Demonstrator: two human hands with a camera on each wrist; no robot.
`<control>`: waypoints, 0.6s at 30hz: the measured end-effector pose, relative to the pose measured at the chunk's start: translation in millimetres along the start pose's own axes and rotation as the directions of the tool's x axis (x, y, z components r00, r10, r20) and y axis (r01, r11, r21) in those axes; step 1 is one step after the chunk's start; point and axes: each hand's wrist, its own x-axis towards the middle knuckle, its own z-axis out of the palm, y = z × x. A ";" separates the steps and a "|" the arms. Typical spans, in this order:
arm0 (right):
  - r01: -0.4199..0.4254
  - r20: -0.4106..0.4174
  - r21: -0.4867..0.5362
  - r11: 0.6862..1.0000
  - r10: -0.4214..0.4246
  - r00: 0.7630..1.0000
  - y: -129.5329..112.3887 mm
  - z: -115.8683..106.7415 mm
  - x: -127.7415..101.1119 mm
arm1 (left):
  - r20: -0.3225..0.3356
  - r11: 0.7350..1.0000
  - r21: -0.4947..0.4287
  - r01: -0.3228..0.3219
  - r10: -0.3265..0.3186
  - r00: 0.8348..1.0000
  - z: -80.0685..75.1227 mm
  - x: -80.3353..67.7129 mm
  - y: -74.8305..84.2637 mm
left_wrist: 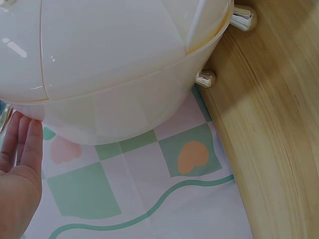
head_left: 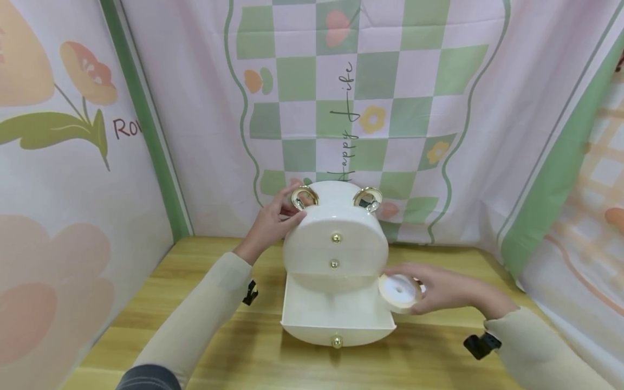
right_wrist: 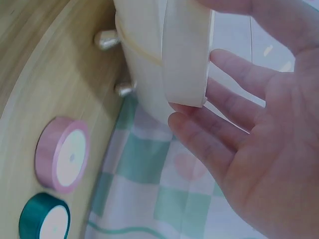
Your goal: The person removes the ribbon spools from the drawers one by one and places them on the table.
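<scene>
A glossy white drawer box [head_left: 312, 249] with round gold knobs and two gold ring-shaped ears stands on the table. Its lowest drawer [head_left: 331, 311] is pulled out toward me. My left hand [head_left: 274, 223] touches the box's upper left side by one ear; in the left wrist view its fingers [left_wrist: 34, 144] lie fairly straight against the shell. At the drawer's right side, my right hand [head_left: 446, 290] holds a white ribbon spool [head_left: 398, 291] between thumb and fingers. Seen from the right wrist, the spool's pale rim [right_wrist: 185, 55] is in front of the box.
In the right wrist view, a pink ribbon spool [right_wrist: 62, 155] and a teal ribbon spool [right_wrist: 45, 216] stand on the wooden table [head_left: 205, 336]. A checked, printed cloth [head_left: 336, 119] hangs behind the box, with more cloth at both sides.
</scene>
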 end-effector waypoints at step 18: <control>-0.050 -0.002 -0.026 0.998 0.050 0.999 31.5 0.6 -36.8 | 0.000 1.000 -0.002 0.015 -0.015 1.000 0.1 0.2 -1.2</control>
